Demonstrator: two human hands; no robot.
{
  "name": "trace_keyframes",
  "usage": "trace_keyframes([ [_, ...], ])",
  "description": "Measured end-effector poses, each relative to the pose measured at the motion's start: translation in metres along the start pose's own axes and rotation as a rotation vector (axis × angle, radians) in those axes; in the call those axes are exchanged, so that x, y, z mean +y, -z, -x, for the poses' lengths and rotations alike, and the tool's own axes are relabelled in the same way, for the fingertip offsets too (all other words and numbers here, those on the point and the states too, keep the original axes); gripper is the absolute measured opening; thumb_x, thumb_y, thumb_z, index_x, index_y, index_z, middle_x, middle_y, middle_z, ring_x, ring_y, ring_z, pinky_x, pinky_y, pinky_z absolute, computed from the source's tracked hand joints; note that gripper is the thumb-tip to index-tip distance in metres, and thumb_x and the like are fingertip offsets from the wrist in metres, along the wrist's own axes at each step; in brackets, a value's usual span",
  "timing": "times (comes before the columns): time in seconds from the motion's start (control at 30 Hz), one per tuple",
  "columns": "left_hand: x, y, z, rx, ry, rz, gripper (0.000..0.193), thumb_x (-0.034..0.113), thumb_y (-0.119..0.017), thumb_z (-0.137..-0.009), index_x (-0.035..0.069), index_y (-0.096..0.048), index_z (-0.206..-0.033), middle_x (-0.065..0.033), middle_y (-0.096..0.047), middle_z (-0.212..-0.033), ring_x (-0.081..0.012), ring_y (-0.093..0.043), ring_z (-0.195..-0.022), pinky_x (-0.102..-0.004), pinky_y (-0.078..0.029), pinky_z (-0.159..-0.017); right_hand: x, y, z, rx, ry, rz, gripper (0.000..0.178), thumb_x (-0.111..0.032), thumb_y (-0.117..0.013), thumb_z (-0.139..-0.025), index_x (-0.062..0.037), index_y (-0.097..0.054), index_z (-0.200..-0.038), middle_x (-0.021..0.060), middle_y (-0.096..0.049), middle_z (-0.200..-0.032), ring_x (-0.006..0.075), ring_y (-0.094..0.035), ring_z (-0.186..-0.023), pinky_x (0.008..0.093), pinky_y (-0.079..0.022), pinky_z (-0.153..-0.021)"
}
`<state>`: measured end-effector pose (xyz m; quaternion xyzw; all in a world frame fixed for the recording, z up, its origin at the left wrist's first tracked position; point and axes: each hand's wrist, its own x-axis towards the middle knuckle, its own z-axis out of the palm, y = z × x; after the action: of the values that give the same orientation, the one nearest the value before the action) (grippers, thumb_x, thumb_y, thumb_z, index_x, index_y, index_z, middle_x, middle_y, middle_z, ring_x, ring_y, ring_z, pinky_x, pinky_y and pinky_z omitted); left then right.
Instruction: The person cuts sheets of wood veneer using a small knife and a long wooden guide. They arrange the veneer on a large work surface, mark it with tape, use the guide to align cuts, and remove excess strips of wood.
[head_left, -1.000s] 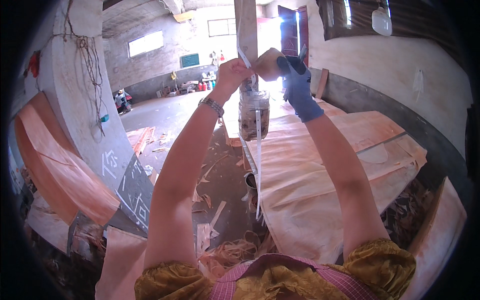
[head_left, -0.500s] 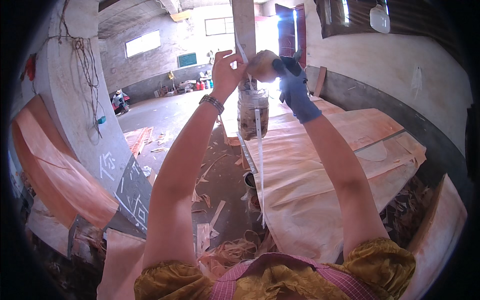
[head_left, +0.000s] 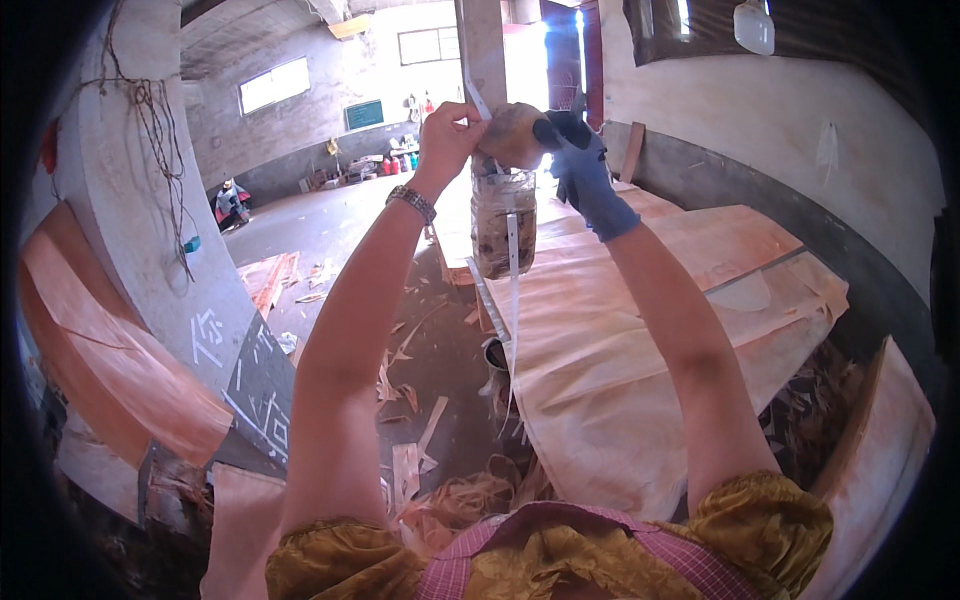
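Both my arms are stretched out and raised in front of a post. My bare left hand (head_left: 447, 145), with a bracelet or watch on the wrist, pinches a narrow white strip (head_left: 478, 102). My right hand (head_left: 588, 178), in a blue-grey glove, is closed on the right side of a rounded brownish thing (head_left: 514, 138), whose kind I cannot make out. That thing's left side comes up to my left fingertips. Just below hangs a clear plastic bottle (head_left: 503, 222) with its top cut off and dark stuff inside. A pale strip (head_left: 514, 285) dangles down its front.
Large sheets of wood veneer (head_left: 620, 330) lie stacked at the right. A dark can (head_left: 496, 354) stands by their near left edge. Curved veneer (head_left: 120, 340) leans at a pillar (head_left: 150, 180) on the left. Veneer scraps (head_left: 465, 508) litter the floor.
The whole view has shifted slightly. Both hands keep nearly the same hold, and the rounded thing sits a little further left in the picture. The dangling strip has swung slightly.
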<state>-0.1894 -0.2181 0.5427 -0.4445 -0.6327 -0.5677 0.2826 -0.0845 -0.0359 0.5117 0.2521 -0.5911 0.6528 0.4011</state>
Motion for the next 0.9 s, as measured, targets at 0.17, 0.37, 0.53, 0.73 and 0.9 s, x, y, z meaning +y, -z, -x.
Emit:
trace_keyframes([
  [0.17, 0.000, 0.020, -0.005, -0.231, 0.149, 0.212, 0.021, 0.019, -0.060, -0.094, 0.002, -0.063, -0.106, -0.0040, -0.064, -0.100, -0.0130, -0.063, -0.083, -0.0254, -0.053, -0.074, 0.003, -0.004, -0.004, -0.037, 0.140, 0.155, 0.023, -0.018, -0.069, -0.091, -0.0028, -0.067, -0.108, 0.0000, -0.066, -0.087, 0.0057, -0.056, -0.073, 0.0219, -0.045, -0.064],
  [0.37, 0.040, 0.008, 0.000, -0.446, 0.181, -0.054, 0.049, 0.037, -0.068, -0.089, 0.000, -0.059, -0.119, -0.0083, -0.065, -0.109, -0.0185, -0.065, -0.096, -0.0290, -0.053, -0.085, 0.000, -0.011, -0.005, 0.021, 0.304, 0.336, 0.018, -0.012, -0.070, -0.089, -0.0031, -0.068, -0.104, 0.0009, -0.067, -0.091, 0.0097, -0.060, -0.080, 0.0239, -0.049, -0.073],
  [0.53, 0.053, 0.003, 0.005, -0.399, 0.172, 0.095, 0.071, 0.039, -0.083, -0.077, -0.008, -0.054, -0.122, -0.0153, -0.065, -0.111, -0.0198, -0.066, -0.100, -0.0295, -0.054, -0.086, -0.021, -0.023, 0.002, 0.020, 0.353, 0.269, 0.027, -0.009, -0.070, -0.088, -0.0001, -0.061, -0.112, 0.0063, -0.067, -0.093, 0.0099, -0.062, -0.081, 0.0263, -0.051, -0.071],
  [0.73, 0.059, -0.006, 0.015, -0.251, 0.176, 0.155, 0.067, 0.041, -0.084, -0.075, -0.010, -0.062, -0.113, -0.0131, -0.070, -0.098, -0.0161, -0.069, -0.085, -0.0276, -0.056, -0.078, -0.017, -0.020, 0.115, 0.148, 0.261, 0.749, 0.032, -0.025, -0.078, -0.083, -0.0056, -0.056, -0.098, 0.0045, -0.058, -0.082, 0.0174, -0.059, -0.070, 0.0309, -0.048, -0.064],
  [0.9, 0.053, -0.015, 0.010, -0.271, 0.217, 0.185, 0.071, 0.047, -0.082, -0.075, -0.010, -0.062, -0.114, -0.0133, -0.069, -0.099, -0.0155, -0.067, -0.088, -0.0268, -0.055, -0.077, 0.000, -0.031, 0.135, 0.246, 0.119, 1.068, 0.043, -0.038, -0.078, -0.079, -0.0058, -0.056, -0.096, 0.0117, -0.062, -0.087, 0.0318, -0.062, -0.079, 0.0409, -0.049, -0.068],
])
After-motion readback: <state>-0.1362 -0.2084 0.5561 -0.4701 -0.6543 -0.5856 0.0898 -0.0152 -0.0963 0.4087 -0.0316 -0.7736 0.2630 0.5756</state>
